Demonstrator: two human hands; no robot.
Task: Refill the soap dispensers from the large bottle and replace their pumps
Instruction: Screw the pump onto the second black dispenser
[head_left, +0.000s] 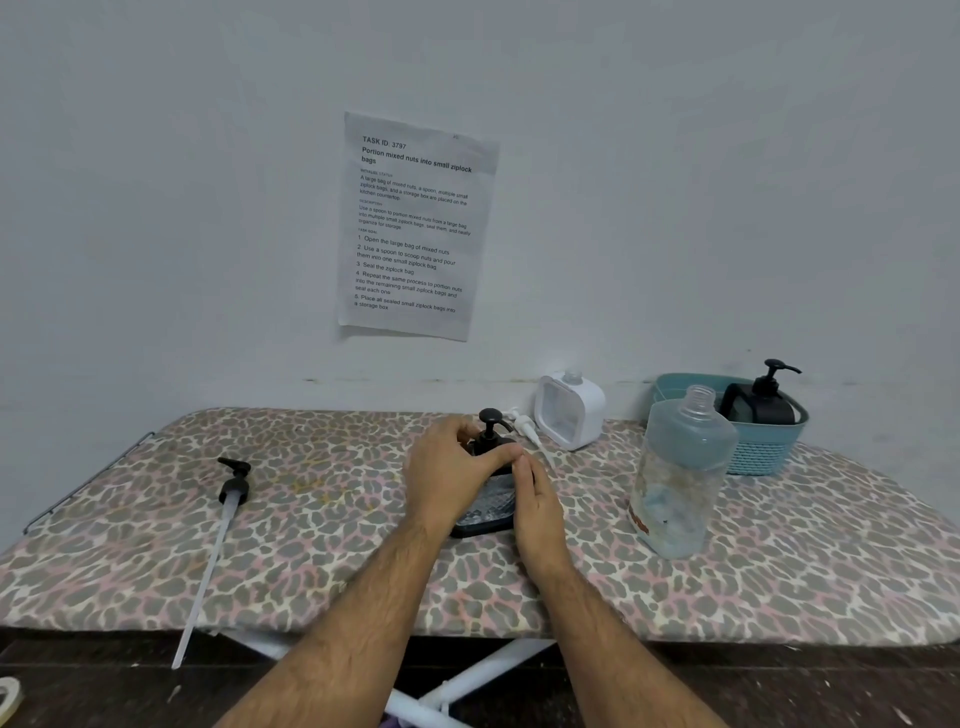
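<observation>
low in the centre of the frame, the left hand (451, 470) curled its fingers over the collar of the black pump (491, 430) while the right hand (537, 506) gripped the side of the dark dispenser (487, 512) on the leopard-print board (322, 551). the step looked like screwing that pump home: best to keep the body pinned upright and turn the collar square so the thread seats. at centre right stood the large bottle (681, 475), clear, uncapped, seemingly nearly empty. at left lay a long-tubed pump (228, 512). further back, the white dispenser (570, 410) stood open, its white pump (525, 429) just beside it; another black dispenser (761, 400) sat in the teal basket (763, 452) at the right.
</observation>
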